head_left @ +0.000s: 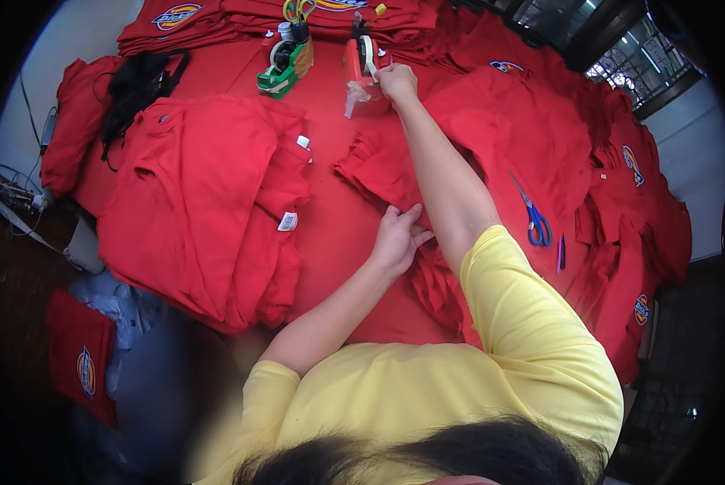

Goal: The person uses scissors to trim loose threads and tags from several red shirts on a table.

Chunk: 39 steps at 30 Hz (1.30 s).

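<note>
My right hand (397, 83) reaches far forward to a red tape dispenser (354, 63) with a pale roll in it. Its fingers are closed at the dispenser's right side; what they pinch is too small to make out. Clear tape bits hang at the dispenser's near end. Closer to me, my left hand (399, 240) is open, thumb and fingers apart, beside the edge of a red garment (379, 166) that lies partly beneath my right arm. No object shows in its grasp.
A stack of red sweatshirts (193, 210) lies to the left, with more red garments (524, 113) at right. A green tape dispenser (286, 69) stands at the back beside yellow-handled scissors (299, 10). Blue-handled scissors (535, 222) and a pink pen-like item (560, 254) rest at right.
</note>
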Each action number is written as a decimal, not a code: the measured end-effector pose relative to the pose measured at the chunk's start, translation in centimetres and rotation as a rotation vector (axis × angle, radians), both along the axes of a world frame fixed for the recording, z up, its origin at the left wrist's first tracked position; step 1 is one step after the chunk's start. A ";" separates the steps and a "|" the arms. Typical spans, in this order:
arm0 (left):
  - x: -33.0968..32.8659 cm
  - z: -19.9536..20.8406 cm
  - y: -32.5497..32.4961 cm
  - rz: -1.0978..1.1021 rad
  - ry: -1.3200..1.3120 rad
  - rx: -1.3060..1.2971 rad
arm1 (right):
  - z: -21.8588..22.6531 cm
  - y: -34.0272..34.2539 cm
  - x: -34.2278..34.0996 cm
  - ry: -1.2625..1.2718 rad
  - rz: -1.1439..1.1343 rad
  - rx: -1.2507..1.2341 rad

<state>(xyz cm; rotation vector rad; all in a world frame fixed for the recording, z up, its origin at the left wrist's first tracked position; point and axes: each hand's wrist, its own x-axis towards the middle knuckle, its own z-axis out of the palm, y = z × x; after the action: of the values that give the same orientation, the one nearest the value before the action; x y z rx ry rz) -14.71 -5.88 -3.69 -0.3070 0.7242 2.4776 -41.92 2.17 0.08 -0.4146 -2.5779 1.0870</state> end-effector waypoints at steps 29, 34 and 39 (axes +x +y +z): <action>-0.6 2.6 -0.9 -0.028 0.245 -0.006 | 0.8 7.8 26.8 0.112 0.515 -0.644; -0.3 3.1 -0.8 -0.009 0.286 -0.085 | 2.1 6.2 26.6 0.135 0.473 -0.378; -0.3 3.3 -0.6 0.081 0.331 -0.237 | 2.7 5.7 26.4 0.026 0.441 -0.075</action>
<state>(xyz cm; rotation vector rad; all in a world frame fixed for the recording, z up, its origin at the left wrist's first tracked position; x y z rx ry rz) -15.01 -6.47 -0.39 -0.0073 1.1675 2.5504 -15.54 7.87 2.79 0.1636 -2.6795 1.3181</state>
